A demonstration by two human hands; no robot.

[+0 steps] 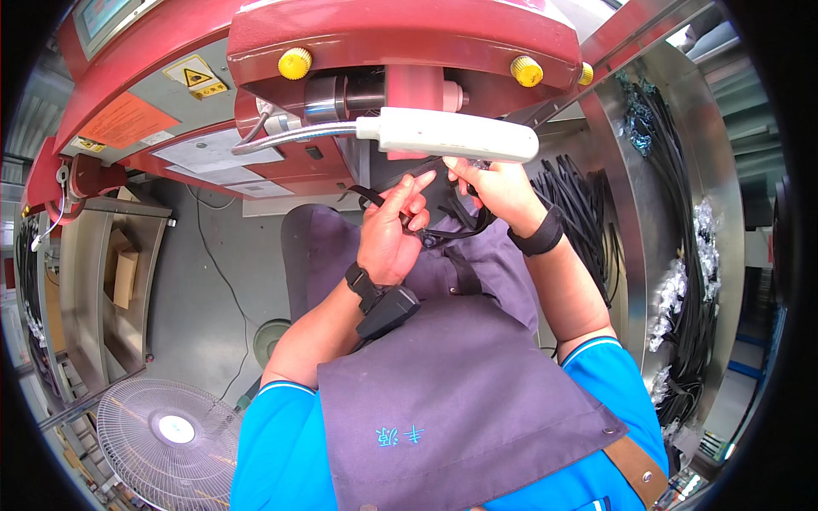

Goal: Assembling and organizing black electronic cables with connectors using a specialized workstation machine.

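Note:
My left hand [394, 230] is curled around a thin black strap [464, 232], its index finger stretched toward the machine. One end of the strap pokes out beyond that hand's far left side. My right hand [503, 194] is closed on the strap too, its fingertips partly hidden under a white lamp head [456, 134]. Between the hands the strap sags in a loop above my lap. Just beyond my fingers is a pinkish wheel [413, 89], smeared as if turning, on the red machine [392, 34].
The lamp hangs on a bent metal gooseneck [298, 134]. Many black straps [573, 204] lie at my right, more in a metal trough [639, 247], some ends wrapped in clear plastic. A caged fan [170, 434] stands lower left, near a cable on the floor and metal shelving [102, 289].

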